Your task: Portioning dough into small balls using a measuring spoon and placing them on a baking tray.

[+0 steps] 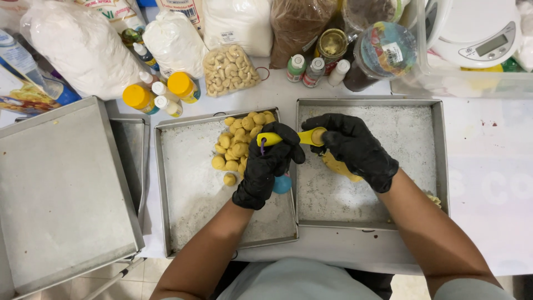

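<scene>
My left hand [266, 166], in a black glove, grips the handle of a yellow measuring spoon [288, 138] over the gap between two metal trays. My right hand [355, 147], also gloved, presses its fingers on the spoon's bowl, which is filled with dough. A lump of yellow dough [340, 166] shows under my right palm. Several small yellow dough balls [240, 145] are heaped at the top right of the left tray [189, 200]. The right tray [411, 128] is floured. A blue object [282, 184] peeks out below my left hand.
A bag of cashews [230, 69], bags of flour [83, 47] and brown powder, small colouring bottles [166, 91] and jars line the back. A white kitchen scale [472, 28] sits at top right. An upturned tray [61, 194] lies on the left.
</scene>
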